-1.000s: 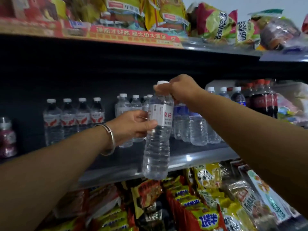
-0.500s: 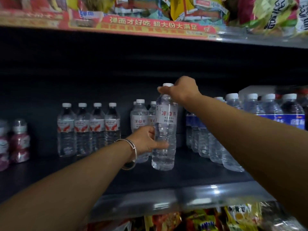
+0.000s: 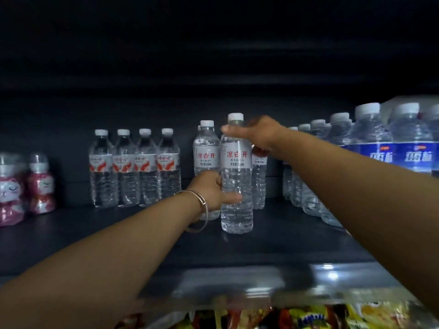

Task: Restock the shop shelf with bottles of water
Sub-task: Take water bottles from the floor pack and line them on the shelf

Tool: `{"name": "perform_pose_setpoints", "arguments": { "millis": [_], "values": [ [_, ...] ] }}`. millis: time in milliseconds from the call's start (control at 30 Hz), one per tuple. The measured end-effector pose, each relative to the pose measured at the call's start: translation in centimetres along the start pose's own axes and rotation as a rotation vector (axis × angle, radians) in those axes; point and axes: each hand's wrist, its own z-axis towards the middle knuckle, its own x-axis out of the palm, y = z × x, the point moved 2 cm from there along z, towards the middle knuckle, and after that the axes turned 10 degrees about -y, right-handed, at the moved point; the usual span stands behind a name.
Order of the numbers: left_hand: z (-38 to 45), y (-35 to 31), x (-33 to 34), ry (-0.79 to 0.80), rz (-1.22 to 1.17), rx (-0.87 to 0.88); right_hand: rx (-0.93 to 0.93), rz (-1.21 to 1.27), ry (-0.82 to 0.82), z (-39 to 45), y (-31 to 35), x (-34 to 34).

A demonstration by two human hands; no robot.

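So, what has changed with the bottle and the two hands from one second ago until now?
The water bottle went from the air in front of the shelf edge onto the shelf, where it stands upright beside the same-label bottles. Unchanged: the left hand grips its lower body, the right hand holds it near the neck. The other bottle rows stayed put.
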Motion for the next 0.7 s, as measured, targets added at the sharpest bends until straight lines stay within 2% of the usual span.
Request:
{"name": "perform_pose_setpoints", "arguments": {
  "millis": [100,167,233,367,533,700],
  "values": [
    [0.2,0.2,0.0,0.001,-0.008,0.007,0.121,-0.08,0.322,-1.2,-2.2,0.6],
    [0.3,0.3,0.0,0.004,0.029,0.025,0.169,-0.031,0.401,-1.5,-3.2,1.0],
    [0.9,0.8,-0.1,-0.017,0.116,0.036,0.185,0.019,0.376,-1.3,-3.6,1.4],
    [1.6,2.0,-1.0,-0.189,0.317,0.032,0.208,0.02,0.297,-0.7,-3.6,2.3],
    [2.2,2.9,0.0,-0.157,0.342,-0.003,0.218,0.018,0.191,0.0,-3.8,3.5],
    [3.0,3.3,0.4,-0.209,0.32,-0.003,0.233,0.044,0.146,0.7,-4.1,4.8]
  ]
}}
